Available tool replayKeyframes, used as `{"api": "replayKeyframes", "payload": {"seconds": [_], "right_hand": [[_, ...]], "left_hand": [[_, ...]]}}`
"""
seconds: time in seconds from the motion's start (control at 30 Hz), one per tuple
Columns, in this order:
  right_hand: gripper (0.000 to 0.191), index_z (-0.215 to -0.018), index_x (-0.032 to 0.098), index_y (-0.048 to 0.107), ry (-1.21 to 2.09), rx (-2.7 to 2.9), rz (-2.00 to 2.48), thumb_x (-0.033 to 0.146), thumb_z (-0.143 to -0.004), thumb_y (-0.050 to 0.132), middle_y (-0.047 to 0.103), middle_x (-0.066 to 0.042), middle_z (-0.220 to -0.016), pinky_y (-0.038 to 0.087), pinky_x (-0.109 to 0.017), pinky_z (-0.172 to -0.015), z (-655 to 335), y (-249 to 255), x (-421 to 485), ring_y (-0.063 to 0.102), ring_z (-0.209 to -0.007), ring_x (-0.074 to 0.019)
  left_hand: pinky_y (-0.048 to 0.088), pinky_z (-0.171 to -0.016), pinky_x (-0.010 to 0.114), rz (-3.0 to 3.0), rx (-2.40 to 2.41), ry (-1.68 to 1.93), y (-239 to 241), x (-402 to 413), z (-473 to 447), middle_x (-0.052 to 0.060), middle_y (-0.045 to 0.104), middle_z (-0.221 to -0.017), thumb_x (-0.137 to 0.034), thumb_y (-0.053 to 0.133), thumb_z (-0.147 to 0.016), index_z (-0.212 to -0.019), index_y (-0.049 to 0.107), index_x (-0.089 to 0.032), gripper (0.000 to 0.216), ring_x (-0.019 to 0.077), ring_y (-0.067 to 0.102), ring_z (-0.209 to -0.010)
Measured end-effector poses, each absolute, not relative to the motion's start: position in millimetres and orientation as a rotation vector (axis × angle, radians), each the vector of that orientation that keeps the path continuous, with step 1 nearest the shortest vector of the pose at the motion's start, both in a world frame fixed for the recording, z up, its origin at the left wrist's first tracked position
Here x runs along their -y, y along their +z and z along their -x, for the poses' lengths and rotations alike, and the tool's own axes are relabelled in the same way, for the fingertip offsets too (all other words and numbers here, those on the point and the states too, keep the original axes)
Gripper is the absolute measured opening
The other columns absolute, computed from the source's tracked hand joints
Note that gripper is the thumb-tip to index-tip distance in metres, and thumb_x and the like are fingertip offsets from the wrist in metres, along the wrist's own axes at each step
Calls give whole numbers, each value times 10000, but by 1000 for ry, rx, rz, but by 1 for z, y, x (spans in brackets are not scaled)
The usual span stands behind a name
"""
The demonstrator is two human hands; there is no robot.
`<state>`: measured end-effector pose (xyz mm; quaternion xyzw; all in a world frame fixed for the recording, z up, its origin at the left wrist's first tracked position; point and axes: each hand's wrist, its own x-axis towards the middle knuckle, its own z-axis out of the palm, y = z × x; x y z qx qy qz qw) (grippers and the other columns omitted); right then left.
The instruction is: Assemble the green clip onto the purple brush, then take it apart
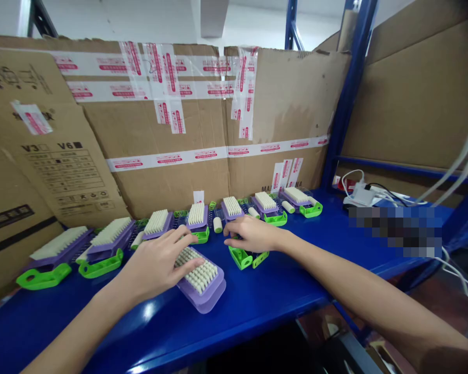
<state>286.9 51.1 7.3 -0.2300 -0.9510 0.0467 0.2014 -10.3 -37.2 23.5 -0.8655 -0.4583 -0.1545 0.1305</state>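
Note:
My left hand (pixel 158 262) lies over a purple brush head (pixel 208 298) with rows of cream tufts. Its thumb rests across the tufts and its fingers reach over the far edge, gripping the brush head at a tilt near the front of the blue shelf. My right hand (pixel 251 234) is further back and to the right, palm down with fingers curled. Below it lie green plastic parts (pixel 241 257), one a bracket with holes. What its fingertips touch is mostly hidden. Just left of those fingertips stands a small cream cylinder (pixel 217 225) with a green end.
Several more purple brush heads (pixel 113 231) with green brackets (pixel 101 265) line the back of the blue shelf (pixel 281 301). Taped cardboard (pixel 171 135) walls the rear. At right are a blue post (pixel 347 98), a white plug (pixel 362 195) and loose white cables (pixel 462 156).

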Motion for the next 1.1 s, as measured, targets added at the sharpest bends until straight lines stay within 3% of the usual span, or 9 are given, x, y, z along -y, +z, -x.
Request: {"api": "replayKeyframes", "payload": {"seconds": [0.17, 0.33, 0.47, 0.6, 0.87, 1.1], "right_hand": [[137, -1087, 157, 750, 142, 2664, 664, 288, -1052, 730, 763, -62, -944, 468, -323, -820, -292, 11, -54, 677, -874, -202], [98, -1103, 172, 748, 111, 2735, 606, 235, -1028, 739, 769, -61, -1002, 470, -343, -881, -295, 13, -56, 678, -963, -217], [45, -1039, 164, 757, 127, 2763, 548, 161, -1031, 712, 770, -73, -999, 462, -351, -885, -295, 12, -59, 666, -957, -220], [61, -1016, 165, 762, 164, 2770, 513, 149, -1040, 708, 772, -64, -975, 458, -343, -869, -294, 9, -60, 657, -931, -211], [66, -1012, 188, 777, 323, 2754, 448, 173, -1050, 725, 778, -35, -973, 473, -315, -859, -290, 7, -55, 679, -914, -184], [62, -1008, 177, 784, 299, 2732, 452, 176, -1046, 736, 763, -42, -944, 466, -308, -824, -286, 5, -51, 674, -891, -185]], "left_hand": [[627, -911, 604, 2479, 1526, -294, 20, 34, 13, 136, 803, -1354, -753, 449, -1049, -1222, 775, -270, 608, 454, 788, -1163], [570, -1034, 553, 2658, 1563, -441, 24, 36, 7, 75, 803, -1295, -722, 466, -1069, -1150, 761, -294, 525, 409, 701, -1332], [569, -946, 451, 2779, 1577, -587, 26, 37, 4, 46, 797, -1217, -683, 549, -1057, -1179, 745, -294, 452, 312, 748, -1115], [558, -891, 422, 2862, 1588, -644, 25, 35, 3, 23, 804, -1164, -665, 637, -1025, -1150, 759, -304, 401, 285, 745, -1034], [564, -1067, 437, 3101, 1459, -879, 19, 32, 2, 29, 797, -1283, -522, 742, -1015, -1176, 779, -307, 271, 275, 733, -1193], [562, -1120, 468, 3115, 1474, -964, 15, 25, 6, 47, 787, -1344, -469, 747, -1020, -1197, 785, -303, 246, 283, 731, -1251]]}}
